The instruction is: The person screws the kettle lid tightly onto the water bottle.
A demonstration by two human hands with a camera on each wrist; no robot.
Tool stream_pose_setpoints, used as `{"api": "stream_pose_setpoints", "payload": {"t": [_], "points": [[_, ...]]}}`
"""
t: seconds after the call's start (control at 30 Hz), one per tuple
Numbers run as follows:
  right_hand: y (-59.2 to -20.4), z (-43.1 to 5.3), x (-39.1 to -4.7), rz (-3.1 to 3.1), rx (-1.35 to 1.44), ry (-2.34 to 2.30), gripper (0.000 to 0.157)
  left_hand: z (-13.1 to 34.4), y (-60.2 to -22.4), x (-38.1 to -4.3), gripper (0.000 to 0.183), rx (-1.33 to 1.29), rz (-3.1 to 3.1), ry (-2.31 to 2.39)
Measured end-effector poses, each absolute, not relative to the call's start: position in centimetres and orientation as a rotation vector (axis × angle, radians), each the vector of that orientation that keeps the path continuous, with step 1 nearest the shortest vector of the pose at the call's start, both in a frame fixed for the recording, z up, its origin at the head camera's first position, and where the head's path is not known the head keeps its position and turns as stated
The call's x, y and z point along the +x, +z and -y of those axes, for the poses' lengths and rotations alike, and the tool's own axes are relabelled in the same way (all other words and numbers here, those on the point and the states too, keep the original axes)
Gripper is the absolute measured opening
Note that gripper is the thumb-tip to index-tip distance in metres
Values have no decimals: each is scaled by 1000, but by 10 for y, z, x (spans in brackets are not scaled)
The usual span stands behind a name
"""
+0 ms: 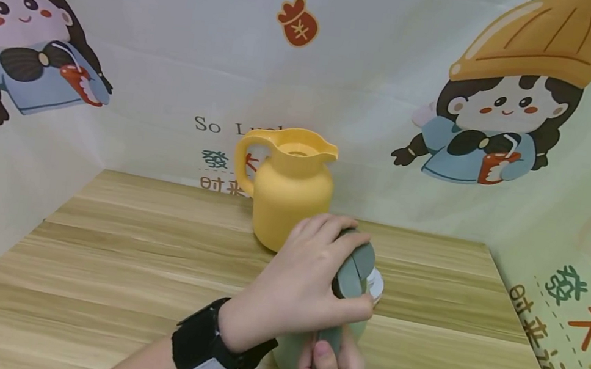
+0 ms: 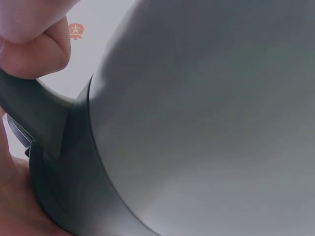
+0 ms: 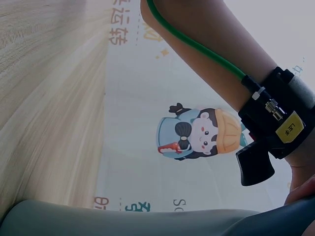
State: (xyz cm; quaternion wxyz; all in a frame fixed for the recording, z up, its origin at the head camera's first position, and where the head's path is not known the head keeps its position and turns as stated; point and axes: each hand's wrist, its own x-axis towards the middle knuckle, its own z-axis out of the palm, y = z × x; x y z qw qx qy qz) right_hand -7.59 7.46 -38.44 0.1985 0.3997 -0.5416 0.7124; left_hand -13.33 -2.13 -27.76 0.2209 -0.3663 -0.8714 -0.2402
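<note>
A grey-green jug stands on the table with its dark green lid on top. My left hand grips the lid from above, its fingers over the far side and thumb across the near side. Below it, my right hand holds the jug's handle with the thumb pressed along it. In the left wrist view the jug's smooth body fills most of the picture, and curled fingers wrap the handle. The right wrist view shows the jug's side along the bottom.
A yellow jug with its top uncovered stands behind the hands, handle to the left. Partly hidden behind the green jug is a white round piece. Printed cloth walls enclose the wooden table at the back and sides.
</note>
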Motion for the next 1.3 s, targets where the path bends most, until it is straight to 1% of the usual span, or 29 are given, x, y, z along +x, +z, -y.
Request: {"api": "stream_pose_setpoints", "payload": {"t": [0.47,0.73,0.93,1.3], "points": [[-383,-75,-75,1527,1106,2002,17,21,-277,-134,53,-1019,2410,-667],[-381,-74,-76,1497,1152,2004,17,25,-279,-138,52,-1091,2365,-677],[-382,-75,-77,1472,1186,2010,14,29,-280,-143,54,-1164,2336,-722],[-384,-76,-76,1500,1156,2024,15,32,-280,-148,54,-1245,2322,-732]]}}
